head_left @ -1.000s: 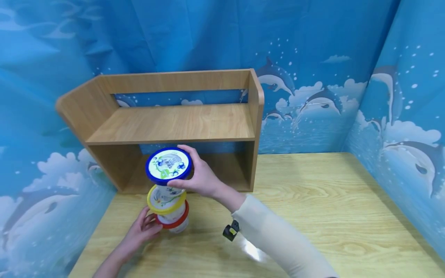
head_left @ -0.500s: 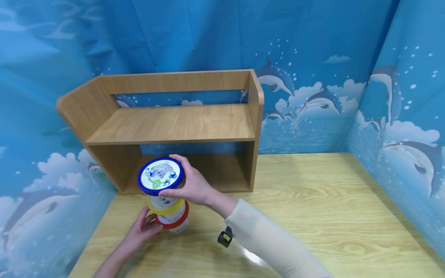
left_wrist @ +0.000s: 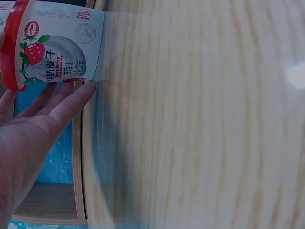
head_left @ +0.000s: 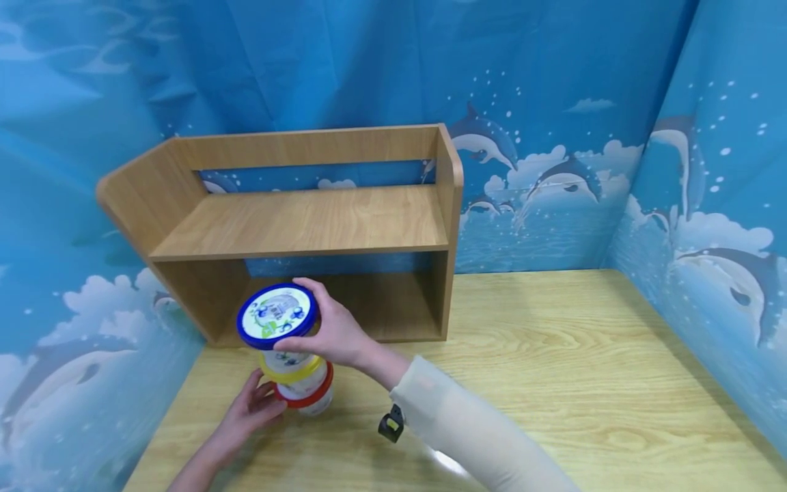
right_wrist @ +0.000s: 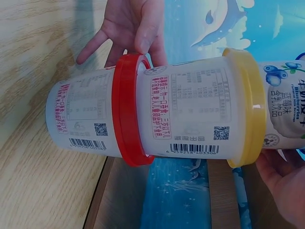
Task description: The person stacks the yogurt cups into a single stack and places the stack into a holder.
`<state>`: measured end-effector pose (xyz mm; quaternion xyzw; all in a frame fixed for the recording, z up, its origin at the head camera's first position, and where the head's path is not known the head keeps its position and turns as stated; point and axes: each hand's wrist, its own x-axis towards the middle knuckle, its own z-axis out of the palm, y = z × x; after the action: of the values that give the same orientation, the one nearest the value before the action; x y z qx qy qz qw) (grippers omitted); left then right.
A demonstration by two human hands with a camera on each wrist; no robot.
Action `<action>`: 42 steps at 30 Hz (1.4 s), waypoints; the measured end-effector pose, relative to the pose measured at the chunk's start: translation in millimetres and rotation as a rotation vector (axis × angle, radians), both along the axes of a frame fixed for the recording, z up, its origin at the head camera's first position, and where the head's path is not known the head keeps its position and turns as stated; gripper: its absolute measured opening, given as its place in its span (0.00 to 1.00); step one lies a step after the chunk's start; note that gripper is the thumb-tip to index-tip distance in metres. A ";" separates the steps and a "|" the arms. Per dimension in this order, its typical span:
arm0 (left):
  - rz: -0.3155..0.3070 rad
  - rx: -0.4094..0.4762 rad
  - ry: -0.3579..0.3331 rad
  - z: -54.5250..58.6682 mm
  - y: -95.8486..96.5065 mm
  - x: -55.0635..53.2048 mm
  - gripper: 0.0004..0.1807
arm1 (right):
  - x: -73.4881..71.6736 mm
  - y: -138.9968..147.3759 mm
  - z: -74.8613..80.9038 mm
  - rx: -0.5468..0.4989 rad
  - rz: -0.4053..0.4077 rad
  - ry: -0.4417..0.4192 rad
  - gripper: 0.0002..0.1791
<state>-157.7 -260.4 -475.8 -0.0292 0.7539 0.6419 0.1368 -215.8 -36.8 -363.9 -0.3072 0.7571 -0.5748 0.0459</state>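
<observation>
Three white lidded tubs form a stack in front of the wooden shelf. At the bottom is the red-lidded strawberry tub (left_wrist: 62,43), upright on the table. The yellow-lidded tub (right_wrist: 190,109) stands on it. The blue-lidded blueberry tub (head_left: 277,314) is on top, its base at the yellow lid. My right hand (head_left: 335,331) grips the blue-lidded tub from the right, thumb in front and fingers behind. My left hand (head_left: 242,413) is at the red-lidded tub's left side, thumb at the red lid, the other fingers fairly straight along the wall. Part of the yellow lid is hidden in the head view.
The two-level wooden shelf (head_left: 301,222) stands at the back left of the wooden table (head_left: 553,383), close behind the stack. Blue dolphin-print cloth (head_left: 529,89) hangs behind and at both sides. A small black device (head_left: 391,424) hangs at my right wrist.
My right hand has moved left and down with the blue-lidded tub, from above the stack to the yellow lid. The left hand and the two lower tubs have stayed about where they were.
</observation>
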 end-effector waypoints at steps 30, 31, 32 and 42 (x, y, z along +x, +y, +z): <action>0.001 0.024 0.031 0.8 0.3 3.4 0.43 | -5.3 29.2 4.0 -0.102 -0.034 0.190 0.54; 0.004 0.026 0.028 0.7 0.3 3.1 0.44 | -5.7 32.8 5.3 -0.107 -0.045 0.206 0.56; 0.003 0.027 0.027 0.9 0.3 3.1 0.44 | -6.1 36.4 6.6 -0.115 -0.059 0.217 0.57; 0.008 0.023 0.033 0.9 0.9 3.6 0.45 | -10.9 81.1 33.6 -0.180 -0.165 0.343 0.59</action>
<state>-154.1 -259.4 -474.9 -0.0202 0.7485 0.6514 0.1220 -226.6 44.3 -330.3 -0.3405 0.7221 -0.5809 -0.1586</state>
